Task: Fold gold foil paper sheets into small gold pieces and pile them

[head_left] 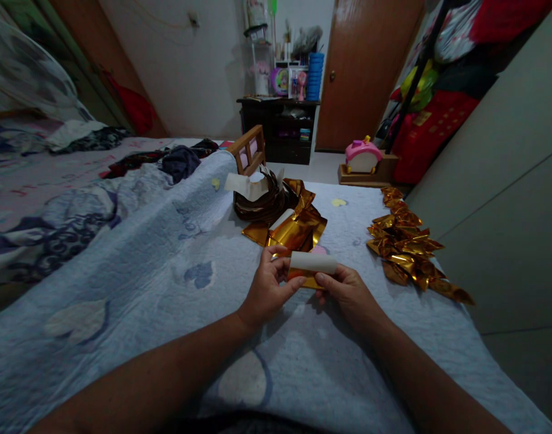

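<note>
Between both hands is a sheet of gold foil paper point(312, 263), its white back curled over toward me and a gold strip showing along the near edge. My left hand point(276, 278) grips its left end, thumb on the gold edge. At the right end my right hand point(341, 286) pinches it, with some fingers hidden beneath. Just beyond lie loose gold foil sheets point(303, 226) beside a dark, ragged-edged stack of paper point(262, 202) with a white sheet on top. A pile of folded gold foil pieces point(406, 241) rests at the right.
Everything lies on a blue quilted cover point(167, 313) with heart patterns. Rumpled clothes point(180, 163) are at the left, near a fan point(31, 66). A wooden rail point(248, 150) stands behind the stack. Farther back are a dark cabinet point(278, 141), a door point(366, 72) and a pink toy point(364, 154).
</note>
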The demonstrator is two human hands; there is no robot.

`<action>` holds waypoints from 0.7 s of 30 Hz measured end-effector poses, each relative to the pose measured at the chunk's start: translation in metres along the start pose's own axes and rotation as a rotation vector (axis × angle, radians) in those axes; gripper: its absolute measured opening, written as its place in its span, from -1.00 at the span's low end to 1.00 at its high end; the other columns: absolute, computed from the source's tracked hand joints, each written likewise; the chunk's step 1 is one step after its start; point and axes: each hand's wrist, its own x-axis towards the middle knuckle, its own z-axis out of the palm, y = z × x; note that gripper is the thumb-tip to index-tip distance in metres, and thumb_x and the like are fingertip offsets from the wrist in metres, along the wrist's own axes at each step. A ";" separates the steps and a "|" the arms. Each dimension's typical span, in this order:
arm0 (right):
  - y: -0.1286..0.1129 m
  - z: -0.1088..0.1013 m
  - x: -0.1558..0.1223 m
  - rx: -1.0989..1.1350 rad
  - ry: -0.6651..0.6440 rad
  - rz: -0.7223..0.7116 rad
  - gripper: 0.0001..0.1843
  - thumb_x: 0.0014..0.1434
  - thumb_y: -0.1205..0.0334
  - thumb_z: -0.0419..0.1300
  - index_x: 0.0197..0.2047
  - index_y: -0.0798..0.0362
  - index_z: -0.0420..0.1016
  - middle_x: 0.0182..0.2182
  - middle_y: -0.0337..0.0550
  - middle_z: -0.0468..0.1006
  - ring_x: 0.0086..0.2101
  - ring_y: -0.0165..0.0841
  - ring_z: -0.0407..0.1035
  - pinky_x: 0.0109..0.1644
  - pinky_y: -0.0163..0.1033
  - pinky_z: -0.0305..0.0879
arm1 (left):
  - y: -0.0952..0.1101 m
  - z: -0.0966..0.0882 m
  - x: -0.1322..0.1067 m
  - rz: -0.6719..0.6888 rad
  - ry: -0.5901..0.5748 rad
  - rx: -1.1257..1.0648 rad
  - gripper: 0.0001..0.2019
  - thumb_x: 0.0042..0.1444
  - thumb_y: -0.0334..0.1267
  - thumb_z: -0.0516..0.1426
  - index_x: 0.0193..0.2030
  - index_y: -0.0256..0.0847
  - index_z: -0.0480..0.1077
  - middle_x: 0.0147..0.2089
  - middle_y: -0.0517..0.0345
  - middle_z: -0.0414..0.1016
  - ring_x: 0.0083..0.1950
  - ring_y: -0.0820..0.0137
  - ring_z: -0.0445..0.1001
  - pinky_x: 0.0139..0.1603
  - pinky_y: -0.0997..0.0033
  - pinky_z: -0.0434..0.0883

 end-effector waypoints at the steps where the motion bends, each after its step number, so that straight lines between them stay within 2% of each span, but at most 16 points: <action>1: 0.000 0.000 0.000 0.006 0.009 -0.007 -0.50 0.04 -0.01 0.46 -0.05 0.14 0.63 -0.45 -0.16 0.60 -0.60 -0.47 0.34 -0.54 -0.33 0.36 | 0.000 0.000 0.000 -0.017 0.023 -0.013 -0.56 -0.01 -0.23 0.39 -0.04 -0.17 0.32 -0.12 0.09 0.55 -0.12 0.34 0.55 -0.04 0.36 0.46; 5: -0.001 0.000 0.000 0.022 0.043 -0.014 -0.53 0.00 0.01 0.49 -0.09 0.13 0.65 -0.44 -0.15 0.61 -0.58 -0.45 0.38 -0.53 -0.33 0.39 | 0.003 0.000 0.001 -0.062 -0.004 0.010 -0.69 0.04 -0.14 0.36 -0.18 -0.24 0.44 -0.28 0.16 0.53 -0.26 0.39 0.50 -0.18 0.42 0.42; 8: -0.001 0.001 0.000 0.038 0.051 -0.015 -0.56 -0.03 0.03 0.50 -0.14 0.12 0.65 -0.44 -0.15 0.61 -0.58 -0.44 0.40 -0.53 -0.32 0.39 | 0.008 0.000 0.002 -0.042 -0.057 0.070 -0.77 0.14 -0.12 0.28 -0.23 -0.27 0.55 -0.38 0.16 0.50 -0.34 0.41 0.44 -0.24 0.41 0.38; 11: 0.000 0.001 0.001 0.034 0.042 -0.014 -0.57 -0.02 0.04 0.50 -0.15 0.12 0.64 -0.44 -0.15 0.62 -0.59 -0.44 0.39 -0.53 -0.31 0.39 | 0.009 -0.001 0.002 -0.016 -0.047 0.127 -0.78 0.16 -0.14 0.26 -0.30 -0.28 0.58 -0.43 0.17 0.48 -0.39 0.42 0.39 -0.28 0.42 0.35; 16: 0.000 0.001 0.002 0.022 0.032 -0.010 -0.58 -0.04 0.04 0.49 -0.17 0.13 0.64 -0.45 -0.15 0.61 -0.58 -0.45 0.40 -0.53 -0.32 0.39 | 0.007 -0.001 0.002 -0.014 -0.031 0.138 -0.78 0.14 -0.14 0.27 -0.30 -0.28 0.61 -0.43 0.15 0.51 -0.39 0.40 0.41 -0.30 0.41 0.35; 21: -0.001 0.001 0.002 0.021 0.026 0.000 -0.57 -0.04 0.04 0.49 -0.16 0.14 0.63 -0.44 -0.15 0.61 -0.58 -0.45 0.40 -0.53 -0.32 0.40 | 0.003 -0.001 0.002 -0.019 -0.047 0.091 -0.79 0.14 -0.15 0.27 -0.24 -0.28 0.60 -0.30 0.08 0.59 -0.27 0.33 0.51 -0.19 0.38 0.42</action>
